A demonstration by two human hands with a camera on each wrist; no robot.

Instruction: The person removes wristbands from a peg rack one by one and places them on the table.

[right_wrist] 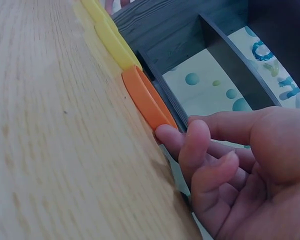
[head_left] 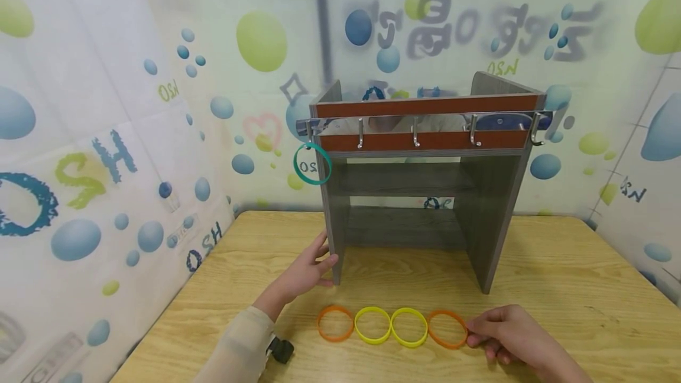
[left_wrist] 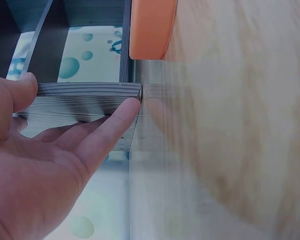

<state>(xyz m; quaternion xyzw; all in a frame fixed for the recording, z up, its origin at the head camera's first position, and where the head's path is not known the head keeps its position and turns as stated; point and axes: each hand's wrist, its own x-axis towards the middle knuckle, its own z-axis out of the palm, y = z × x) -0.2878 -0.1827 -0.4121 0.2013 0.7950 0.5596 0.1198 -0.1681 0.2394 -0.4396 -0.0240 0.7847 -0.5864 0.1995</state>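
My left hand (head_left: pixel 305 268) rests on the lower left side panel of a small grey wooden shelf (head_left: pixel 407 185). In the left wrist view its thumb lies on the panel's front edge, with straight fingers along the outer face. My right hand (head_left: pixel 518 336) pinches the right rim of an orange ring (head_left: pixel 447 329) between thumb and finger; the ring lies flat on the table. Beside it, in a row, lie a yellow ring (head_left: pixel 409 327), a second yellow ring (head_left: pixel 373 325) and another orange ring (head_left: pixel 335 323). From the leftmost hook hangs a teal ring (head_left: pixel 313 164).
A metal rail with several hooks (head_left: pixel 415 132) runs across the shelf's upper front. The wooden table (head_left: pixel 213 324) carries the shelf and rings. Patterned curtains (head_left: pixel 159 105) stand behind and beside it. A black strapped device (head_left: pixel 280 349) sits at my left wrist.
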